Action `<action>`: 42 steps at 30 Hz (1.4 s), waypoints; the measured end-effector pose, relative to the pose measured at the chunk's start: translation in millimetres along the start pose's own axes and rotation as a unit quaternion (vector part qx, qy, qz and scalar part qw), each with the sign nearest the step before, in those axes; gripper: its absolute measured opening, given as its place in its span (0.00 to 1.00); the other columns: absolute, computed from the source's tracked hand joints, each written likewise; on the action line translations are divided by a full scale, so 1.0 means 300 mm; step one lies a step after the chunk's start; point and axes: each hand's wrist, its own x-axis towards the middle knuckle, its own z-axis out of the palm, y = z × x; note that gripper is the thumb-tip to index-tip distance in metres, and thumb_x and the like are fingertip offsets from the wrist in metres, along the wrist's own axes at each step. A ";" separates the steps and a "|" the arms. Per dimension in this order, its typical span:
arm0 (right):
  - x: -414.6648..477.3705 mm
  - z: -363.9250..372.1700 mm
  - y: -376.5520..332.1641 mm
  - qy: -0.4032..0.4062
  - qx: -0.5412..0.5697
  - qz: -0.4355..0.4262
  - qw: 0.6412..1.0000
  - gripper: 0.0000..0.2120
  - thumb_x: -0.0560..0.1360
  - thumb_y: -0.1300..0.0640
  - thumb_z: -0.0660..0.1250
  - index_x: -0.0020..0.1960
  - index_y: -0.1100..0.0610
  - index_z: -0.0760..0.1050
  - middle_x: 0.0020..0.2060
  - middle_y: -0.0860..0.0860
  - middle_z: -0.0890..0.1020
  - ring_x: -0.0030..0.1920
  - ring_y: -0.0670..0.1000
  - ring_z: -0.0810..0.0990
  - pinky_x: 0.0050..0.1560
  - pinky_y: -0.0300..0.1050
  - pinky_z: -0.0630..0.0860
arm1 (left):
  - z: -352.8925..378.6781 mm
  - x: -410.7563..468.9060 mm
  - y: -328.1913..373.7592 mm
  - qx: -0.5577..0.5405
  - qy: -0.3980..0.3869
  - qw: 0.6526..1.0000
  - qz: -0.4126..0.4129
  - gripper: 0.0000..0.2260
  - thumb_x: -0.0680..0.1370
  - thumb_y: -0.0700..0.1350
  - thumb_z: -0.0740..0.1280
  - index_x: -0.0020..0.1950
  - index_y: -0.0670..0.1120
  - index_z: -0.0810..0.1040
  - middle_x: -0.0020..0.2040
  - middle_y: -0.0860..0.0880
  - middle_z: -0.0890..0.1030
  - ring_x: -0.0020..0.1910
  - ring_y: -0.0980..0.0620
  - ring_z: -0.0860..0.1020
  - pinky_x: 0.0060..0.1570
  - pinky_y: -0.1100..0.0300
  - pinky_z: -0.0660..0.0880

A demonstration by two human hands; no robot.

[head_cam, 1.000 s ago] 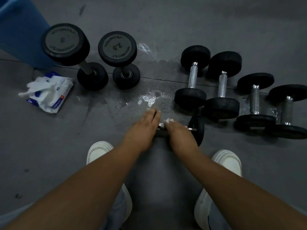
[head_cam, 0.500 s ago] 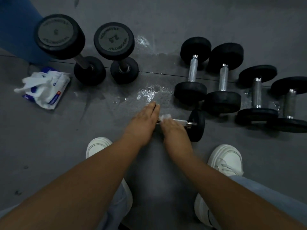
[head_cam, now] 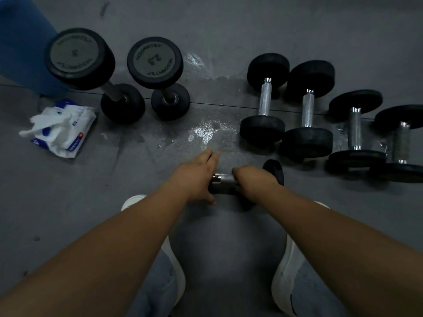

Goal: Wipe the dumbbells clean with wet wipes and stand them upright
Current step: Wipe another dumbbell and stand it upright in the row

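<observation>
Gym floor, grey rubber flooring point(head_cam: 297, 26), rows of black dumbbells point(head_cam: 263, 99)

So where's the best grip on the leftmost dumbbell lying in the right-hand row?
Probably its chrome handle, from above: it lies flat, its heads keep the handle off the floor, and the neighbouring dumbbell crowds its right side.

Matt dumbbell heads point(head_cam: 262, 131), shiny metal handles point(head_cam: 225, 178)

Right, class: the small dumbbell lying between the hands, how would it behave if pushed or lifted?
The dumbbell probably rolls: round ends, lying sideways on flat floor. Likely heavy for its size, being metal. Its shiny handle may feel slippery.
</observation>
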 end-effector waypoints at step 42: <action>0.003 -0.052 0.032 0.003 0.054 -0.052 0.997 0.11 0.73 0.54 0.65 0.55 0.49 0.75 0.51 0.53 0.80 0.52 0.56 0.79 0.51 0.51 0.77 | -0.047 0.005 -0.010 0.009 0.015 1.000 0.016 0.54 0.64 0.54 0.79 0.80 0.46 0.49 0.77 0.47 0.59 0.65 0.44 0.74 0.57 0.52 0.74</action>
